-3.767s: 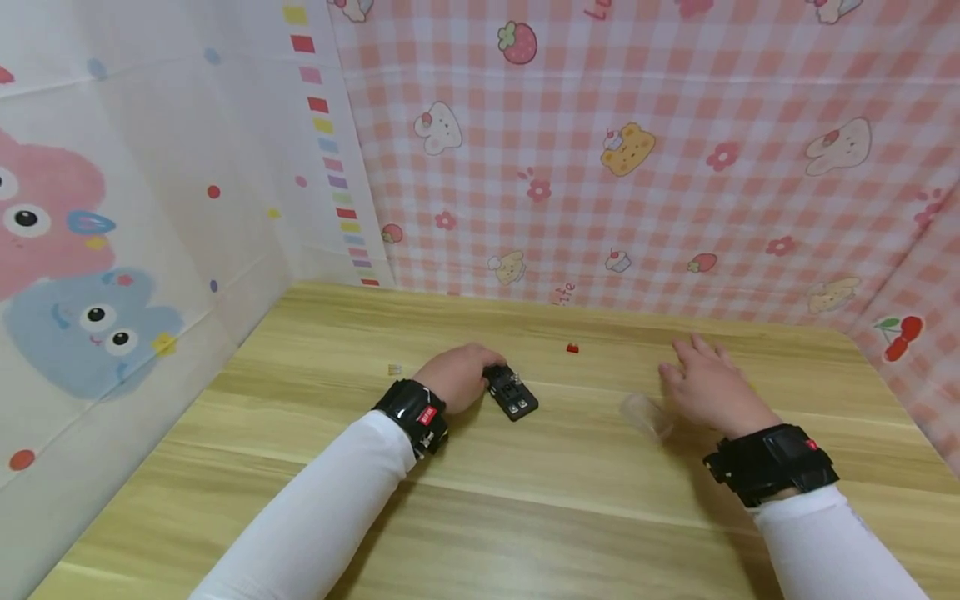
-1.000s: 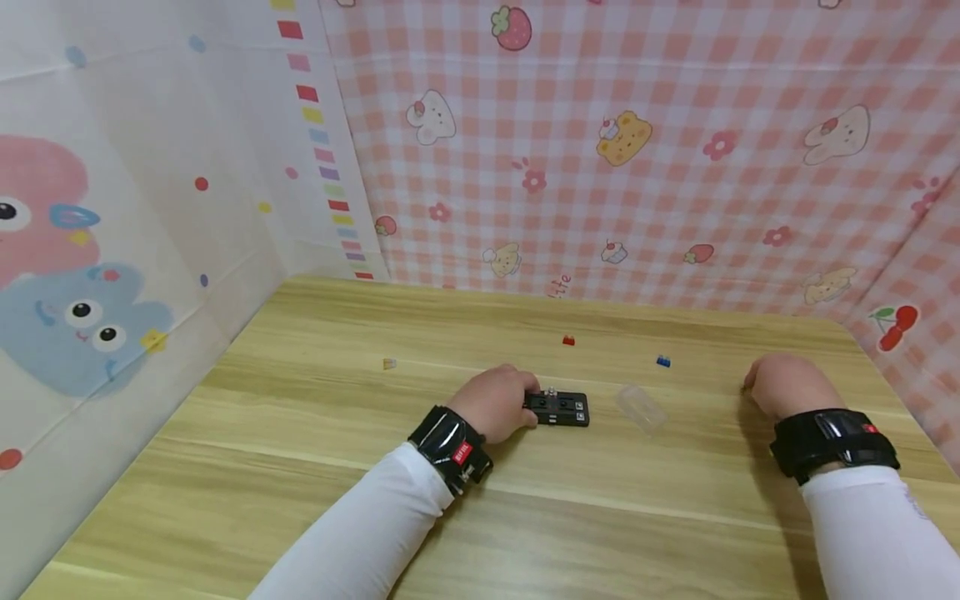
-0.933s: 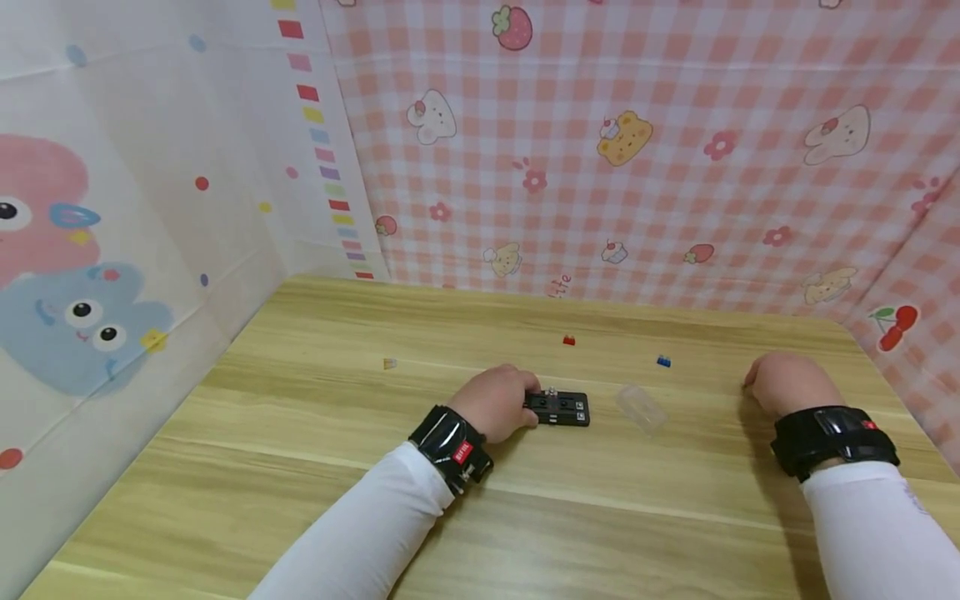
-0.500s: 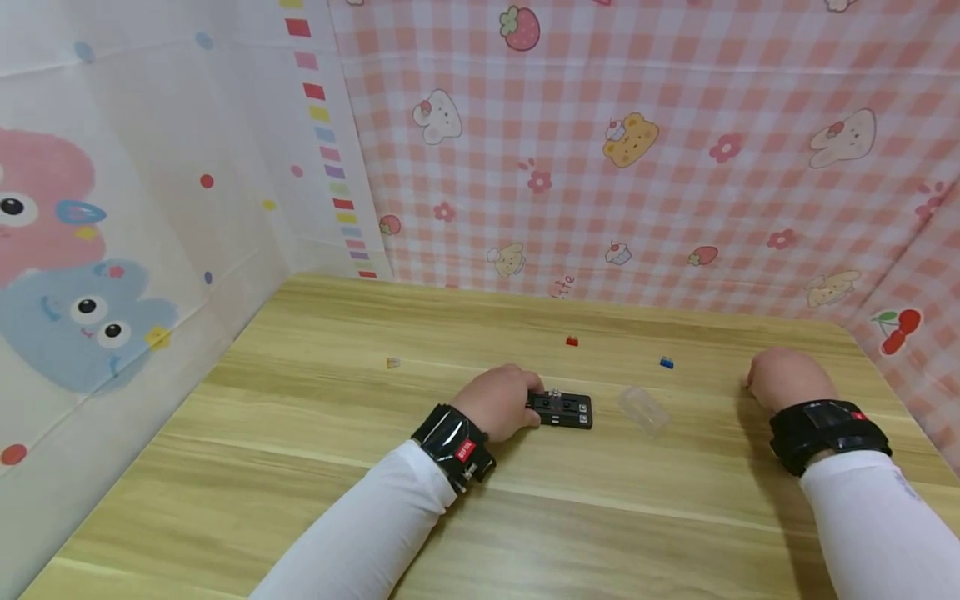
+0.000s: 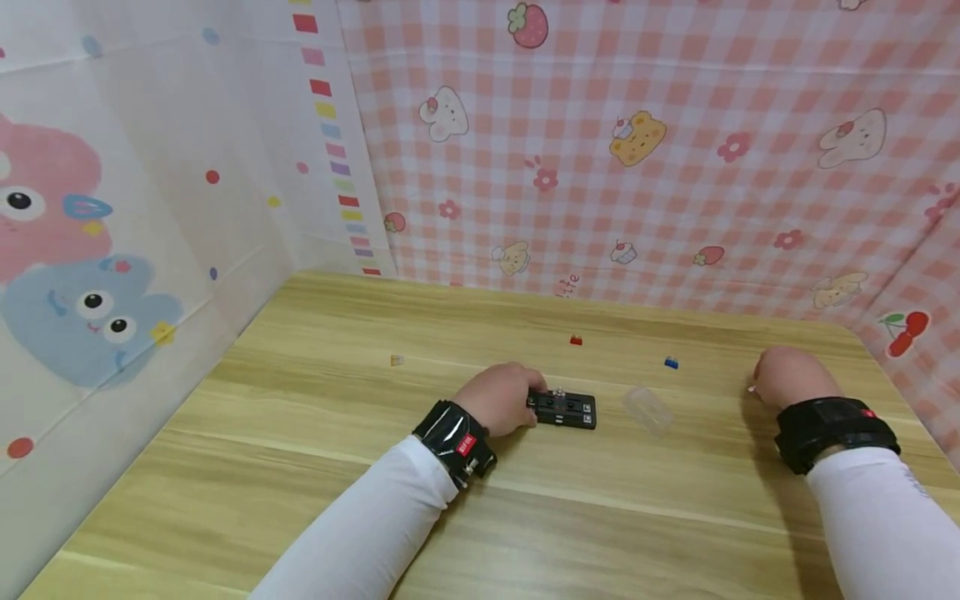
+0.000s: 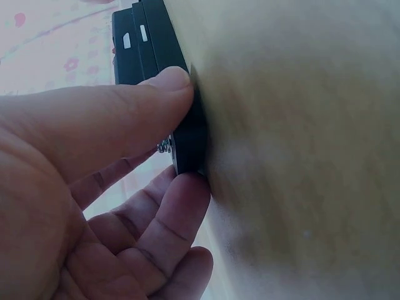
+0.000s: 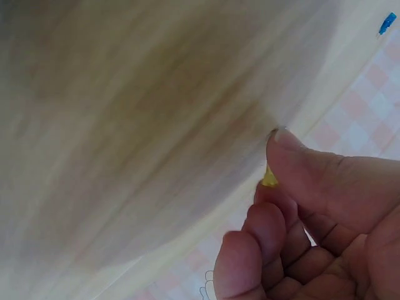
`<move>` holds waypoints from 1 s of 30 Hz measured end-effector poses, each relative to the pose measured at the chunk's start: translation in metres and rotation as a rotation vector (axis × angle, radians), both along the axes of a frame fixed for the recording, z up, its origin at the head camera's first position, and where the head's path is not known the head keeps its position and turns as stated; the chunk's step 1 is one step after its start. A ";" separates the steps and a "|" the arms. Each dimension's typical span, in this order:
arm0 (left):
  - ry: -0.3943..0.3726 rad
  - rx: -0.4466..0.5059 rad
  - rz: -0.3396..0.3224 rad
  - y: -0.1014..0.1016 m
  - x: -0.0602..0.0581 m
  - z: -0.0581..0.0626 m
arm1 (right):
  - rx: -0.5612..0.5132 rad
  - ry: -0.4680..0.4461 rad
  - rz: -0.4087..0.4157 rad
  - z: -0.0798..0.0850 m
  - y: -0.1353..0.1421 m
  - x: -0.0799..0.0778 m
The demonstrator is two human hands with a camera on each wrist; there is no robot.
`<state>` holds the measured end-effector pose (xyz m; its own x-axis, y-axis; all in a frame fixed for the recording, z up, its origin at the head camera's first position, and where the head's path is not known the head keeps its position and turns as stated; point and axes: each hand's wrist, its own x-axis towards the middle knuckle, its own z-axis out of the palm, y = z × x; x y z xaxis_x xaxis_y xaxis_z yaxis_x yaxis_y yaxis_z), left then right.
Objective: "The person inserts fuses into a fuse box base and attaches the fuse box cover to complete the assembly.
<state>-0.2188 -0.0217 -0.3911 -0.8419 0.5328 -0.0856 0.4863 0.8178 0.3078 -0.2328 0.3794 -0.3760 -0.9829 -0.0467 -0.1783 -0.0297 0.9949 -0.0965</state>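
My left hand [image 5: 498,400] grips the left end of a black fuse holder [image 5: 567,410], which lies crosswise on the table with metal terminals showing on top. In the left wrist view the thumb lies along the holder's side and a fingertip presses its end. Further right, my right hand [image 5: 793,379] is close over the table. Its thumb and fingers pinch a small yellow blade fuse [image 7: 269,178], mostly covered by the fingertips. To the left of that hand lies a blue blade fuse [image 5: 671,362].
A clear plastic cover [image 5: 648,410] lies right of the fuse holder. Behind the holder is a red blade fuse [image 5: 576,340]. A pale, orange-tinted fuse [image 5: 397,360] lies at the left. Patterned cloth [image 5: 480,175] stands along the table's back edge.
Since the earliest frame, the left hand has turned the fuse holder crosswise and brought it nearer and rightward. The right hand has moved right, uncovering the blue fuse, and now pinches the yellow one.
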 end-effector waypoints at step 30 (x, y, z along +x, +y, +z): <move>-0.023 0.025 0.017 -0.002 -0.004 -0.002 | -0.239 0.245 0.047 0.032 -0.101 0.015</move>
